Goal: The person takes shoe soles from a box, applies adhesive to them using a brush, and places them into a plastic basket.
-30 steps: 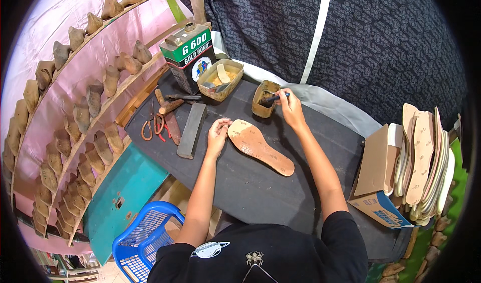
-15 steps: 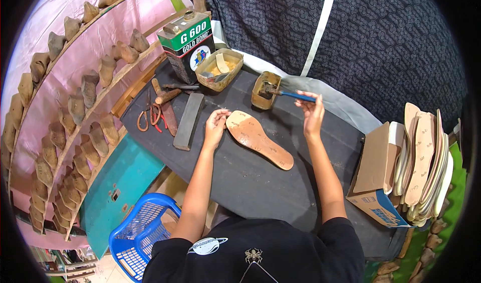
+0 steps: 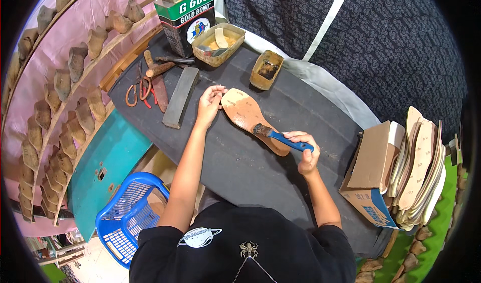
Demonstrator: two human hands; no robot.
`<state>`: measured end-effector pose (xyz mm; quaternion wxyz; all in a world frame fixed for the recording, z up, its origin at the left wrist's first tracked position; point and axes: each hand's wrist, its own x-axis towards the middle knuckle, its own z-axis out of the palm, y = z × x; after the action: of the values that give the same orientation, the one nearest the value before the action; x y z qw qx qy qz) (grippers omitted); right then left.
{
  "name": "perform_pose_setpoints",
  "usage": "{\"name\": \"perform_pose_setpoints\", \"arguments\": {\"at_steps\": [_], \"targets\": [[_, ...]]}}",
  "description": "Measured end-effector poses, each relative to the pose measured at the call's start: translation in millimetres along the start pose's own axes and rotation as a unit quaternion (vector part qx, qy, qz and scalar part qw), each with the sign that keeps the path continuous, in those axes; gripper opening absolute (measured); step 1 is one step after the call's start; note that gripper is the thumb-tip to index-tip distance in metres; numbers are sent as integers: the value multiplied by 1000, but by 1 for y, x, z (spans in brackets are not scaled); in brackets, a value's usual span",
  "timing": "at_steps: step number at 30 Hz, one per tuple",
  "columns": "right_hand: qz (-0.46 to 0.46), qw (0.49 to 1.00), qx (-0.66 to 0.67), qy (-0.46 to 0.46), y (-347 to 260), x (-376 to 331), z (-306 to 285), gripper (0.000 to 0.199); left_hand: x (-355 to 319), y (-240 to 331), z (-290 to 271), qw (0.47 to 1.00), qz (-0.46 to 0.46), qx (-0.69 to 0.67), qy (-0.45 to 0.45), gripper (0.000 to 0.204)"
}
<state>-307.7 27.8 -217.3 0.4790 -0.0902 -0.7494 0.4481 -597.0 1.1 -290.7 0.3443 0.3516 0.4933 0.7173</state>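
A tan shoe insole [image 3: 243, 110], partly darkened as if wet, lies over the dark work table, its wide end toward the upper left. My left hand [image 3: 211, 102] pinches its wide end at the left edge. In my right hand [image 3: 305, 157] is a blue-handled brush [image 3: 281, 139], fingers closed round the handle. The brush's brown-stained bristles touch the insole near its middle. Beyond the insole sits a small stained tub [image 3: 260, 78] with dark residue inside.
At the back left are a green and black metal can [image 3: 183, 22] and a yellowish tub [image 3: 215, 57]. A grey block [image 3: 181, 97], a hammer [image 3: 159, 69] and red-handled pliers [image 3: 146, 89] lie near my left hand. A cardboard box [image 3: 368, 157] full of insoles stands at right.
My right hand has brought the brush from the small tub down onto the insole. My left hand still grips the insole's wide end. The whole view has shifted slightly.
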Motion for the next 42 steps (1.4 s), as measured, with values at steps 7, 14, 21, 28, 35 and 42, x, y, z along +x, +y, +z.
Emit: {"name": "perform_pose_setpoints", "arguments": {"at_steps": [7, 14, 21, 28, 35, 42], "targets": [[-20, 999, -34, -38, 4, 2, 13, 38, 0, -3, -1, 1000, 2, -9, -7, 19], [-120, 979, -122, -109, -9, -3, -3, 34, 1, -6, -1, 1000, 18, -16, -7, 19], [-138, 978, -139, -76, -16, -16, -15, 34, 0, -2, 2, 1000, 23, -12, -2, 18], [-136, 979, -135, -71, -7, -11, -2, 33, -2, 2, 7, 1000, 23, -13, 10, 18], [-125, 981, -136, -62, -14, -28, -25, 33, 0, -2, 1, 999, 42, 8, -8, 20], [-122, 982, -144, 1, -17, -30, -23, 33, -1, 0, 5, 999, 34, -2, -4, 19]]}}
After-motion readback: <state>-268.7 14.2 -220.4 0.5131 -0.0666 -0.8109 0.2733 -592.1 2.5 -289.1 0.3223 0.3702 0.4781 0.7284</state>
